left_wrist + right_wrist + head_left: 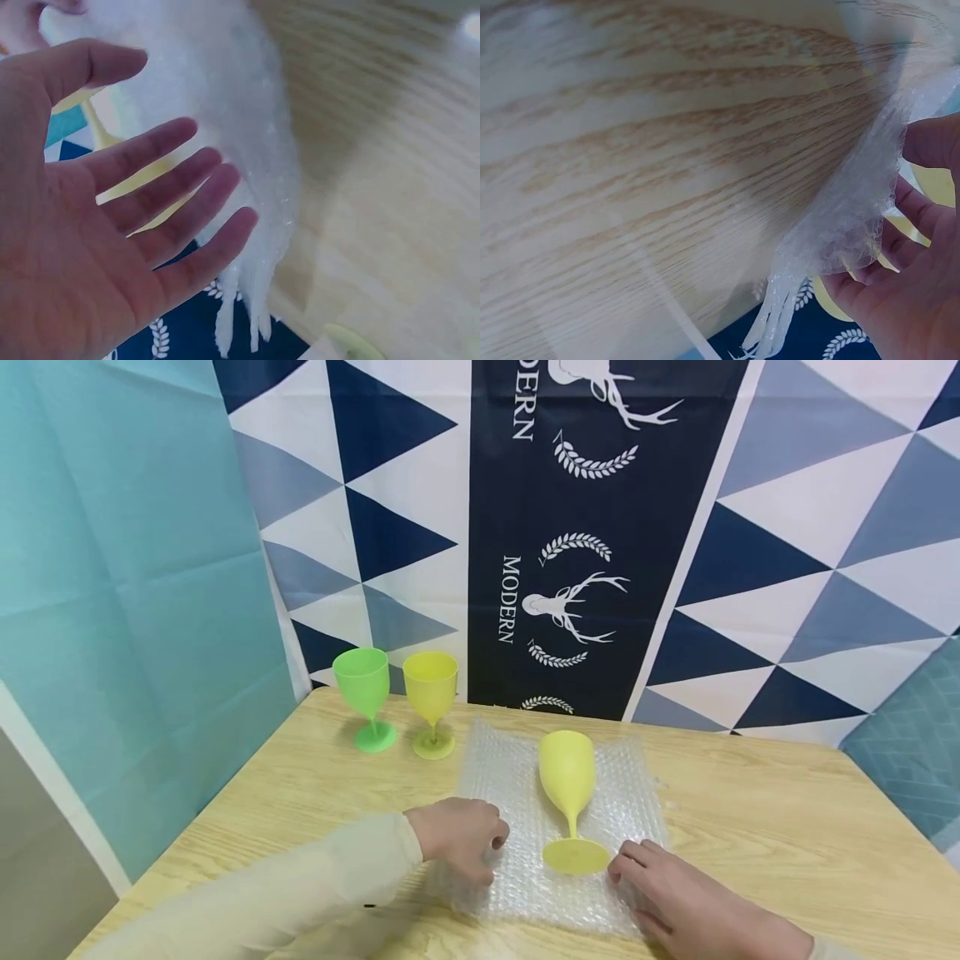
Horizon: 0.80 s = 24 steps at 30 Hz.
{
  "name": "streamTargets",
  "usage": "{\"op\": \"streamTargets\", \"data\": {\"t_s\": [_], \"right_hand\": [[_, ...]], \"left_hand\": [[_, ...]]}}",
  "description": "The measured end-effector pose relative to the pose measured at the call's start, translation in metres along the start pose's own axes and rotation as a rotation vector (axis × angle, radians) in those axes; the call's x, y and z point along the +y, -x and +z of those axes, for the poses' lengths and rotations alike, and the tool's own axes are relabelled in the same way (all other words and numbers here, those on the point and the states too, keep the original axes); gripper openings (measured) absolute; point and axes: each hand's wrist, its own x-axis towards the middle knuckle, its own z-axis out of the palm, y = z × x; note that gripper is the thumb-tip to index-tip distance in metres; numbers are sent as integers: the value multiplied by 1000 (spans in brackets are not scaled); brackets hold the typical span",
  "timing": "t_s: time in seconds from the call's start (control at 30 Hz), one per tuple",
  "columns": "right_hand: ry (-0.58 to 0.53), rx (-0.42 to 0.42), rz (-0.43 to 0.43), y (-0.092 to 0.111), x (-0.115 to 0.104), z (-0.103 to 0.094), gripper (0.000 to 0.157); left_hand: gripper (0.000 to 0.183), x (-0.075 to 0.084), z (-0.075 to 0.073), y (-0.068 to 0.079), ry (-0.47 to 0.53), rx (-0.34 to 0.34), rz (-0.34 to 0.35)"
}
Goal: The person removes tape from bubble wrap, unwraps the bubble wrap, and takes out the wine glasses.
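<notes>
A yellow goblet (567,770) lies on its side on a sheet of bubble wrap (510,802), its bowl toward the wall and its round foot toward me. At the sheet's left edge is my left hand (459,837); in the left wrist view its fingers (172,180) are spread and bent a little, with nothing between them. My right hand (678,897) is at the right edge near the goblet's foot. In the right wrist view, the bubble wrap (847,202) overlaps its fingertips, and the thumb stands apart from the fingers.
A green goblet (364,685) and another yellow goblet (431,689) stand upright at the back left of the wooden table (765,827). Behind the table hangs a patterned cloth (405,510), with a teal cloth (127,568) at the left.
</notes>
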Motion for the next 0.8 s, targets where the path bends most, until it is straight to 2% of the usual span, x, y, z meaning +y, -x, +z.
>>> {"op": "streamTargets", "data": {"t_s": [0.13,0.3,0.67,0.8], "right_hand": [[-6,-1,-6,0,2,0,30],[0,2,-17,-1,4,1,31],[-15,-17,5,0,3,-1,31],[-5,-9,2,0,3,-1,30]], "left_hand": [[23,-2,-12,-5,94,-49,-33],[27,-5,-22,-12,175,-31,-97],[55,-12,-41,-34,568,19,-329],[65,-12,-50,-47,731,58,-417]]}}
